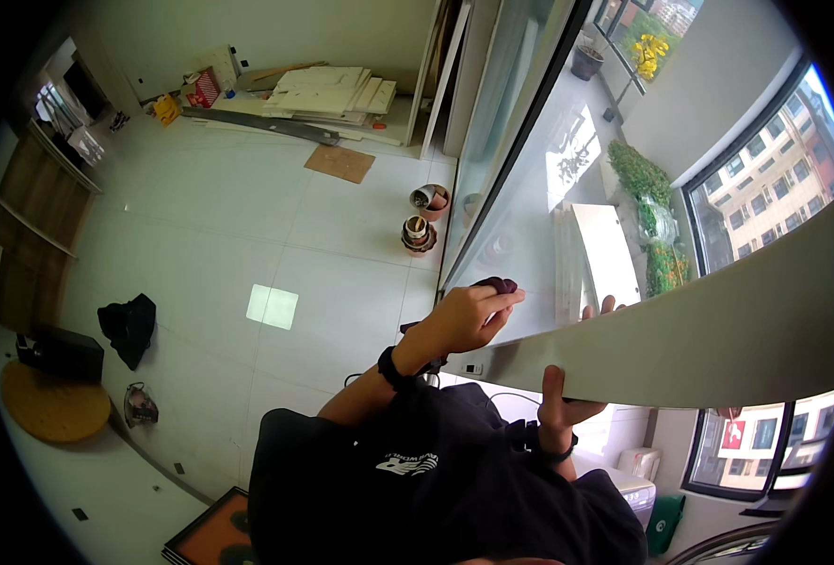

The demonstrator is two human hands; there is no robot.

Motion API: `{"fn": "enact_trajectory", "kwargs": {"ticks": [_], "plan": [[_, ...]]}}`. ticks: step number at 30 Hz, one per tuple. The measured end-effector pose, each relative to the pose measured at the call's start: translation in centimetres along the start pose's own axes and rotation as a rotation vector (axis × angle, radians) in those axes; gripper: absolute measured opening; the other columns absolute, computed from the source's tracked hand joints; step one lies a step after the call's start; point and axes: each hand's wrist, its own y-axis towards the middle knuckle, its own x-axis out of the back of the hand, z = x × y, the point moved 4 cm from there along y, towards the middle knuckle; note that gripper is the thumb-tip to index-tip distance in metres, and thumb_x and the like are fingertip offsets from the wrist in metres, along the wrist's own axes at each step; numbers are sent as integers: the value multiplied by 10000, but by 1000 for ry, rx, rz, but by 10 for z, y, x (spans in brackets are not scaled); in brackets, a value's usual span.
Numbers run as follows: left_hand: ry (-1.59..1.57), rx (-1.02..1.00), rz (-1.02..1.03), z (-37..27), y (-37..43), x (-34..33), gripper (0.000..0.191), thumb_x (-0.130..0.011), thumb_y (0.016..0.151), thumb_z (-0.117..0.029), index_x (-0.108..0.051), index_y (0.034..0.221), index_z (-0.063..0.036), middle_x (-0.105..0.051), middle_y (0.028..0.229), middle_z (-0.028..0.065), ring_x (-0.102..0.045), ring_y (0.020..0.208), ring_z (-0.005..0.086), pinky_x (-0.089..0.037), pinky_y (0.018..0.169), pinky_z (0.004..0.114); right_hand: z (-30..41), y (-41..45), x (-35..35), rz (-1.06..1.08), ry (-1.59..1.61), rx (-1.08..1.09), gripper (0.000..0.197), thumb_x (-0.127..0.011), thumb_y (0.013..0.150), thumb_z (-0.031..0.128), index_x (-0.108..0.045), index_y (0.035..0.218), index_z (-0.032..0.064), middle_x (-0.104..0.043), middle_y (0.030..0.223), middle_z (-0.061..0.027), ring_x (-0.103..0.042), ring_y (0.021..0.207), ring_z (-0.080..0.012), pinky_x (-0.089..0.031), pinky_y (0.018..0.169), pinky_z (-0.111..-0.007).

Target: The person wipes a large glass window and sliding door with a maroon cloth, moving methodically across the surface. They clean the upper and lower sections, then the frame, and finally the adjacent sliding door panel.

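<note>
My left hand (475, 318), wearing a black wristband, pinches a bunched dark maroon cloth (500, 285) at its fingertips. It is raised just beside a long white panel or column (692, 339), which the lens bends; a small plate (472, 369) sits on its far end. My right hand (565, 406) is around this white piece. The thumb lies on the near side and fingertips show over the opposite edge; the palm is mostly hidden. Whether the cloth touches the surface I cannot tell.
A glass sliding door (508, 141) borders a balcony with plants (639, 176). Plant pots (419, 233) stand on the tiled floor by its track. Stacked boards (332, 92) lie along the back wall. A black bag or garment (131, 328) lies left; a framed picture (212, 526) leans below.
</note>
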Motion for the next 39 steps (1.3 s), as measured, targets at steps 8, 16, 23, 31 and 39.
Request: {"fn": "enact_trajectory", "kwargs": {"ticks": [8,16,23,31,39], "plan": [[171,11,-154,-23,-21,-33,399,-593,882,-46,-577,1273,29,-652,934,109,-620,764,262,-526,698,372,1,-2,3,4,2,10,513,-625,796,-3,-475,1272,-119,-598,1206,-247,-607,1088,-332,-454,1006,-425],[94,160,-405,-54,-46,-46,417,-414,1008,-266,-596,1218,46,-661,1128,210,-624,993,378,-489,880,430,-54,5,13,546,365,214,915,-666,867,127,-31,1515,6,-328,1444,-245,-472,1208,-309,-405,1030,-459],[199,248,-880,-59,-65,-98,427,-369,1016,-243,-585,1291,2,-641,887,191,-575,739,333,-465,714,387,-79,8,-4,530,563,276,892,-617,924,200,-9,1557,40,-192,1543,-275,-342,1360,-382,-336,1092,-513],[275,264,-1001,-60,-53,-102,443,-314,1046,-279,-599,1229,8,-636,865,173,-592,728,327,-467,692,389,-96,19,-23,381,606,357,842,-456,944,465,-123,1541,-28,-240,1495,-311,-343,1352,-397,-307,1093,-521],[106,411,-1054,-84,-55,-105,586,-781,771,-189,-579,1280,20,-655,1162,152,-631,1069,271,-477,940,349,-73,27,-23,331,524,827,663,-326,1014,411,-205,1548,38,-62,1588,-327,-73,1473,-504,-175,1151,-624]]}}
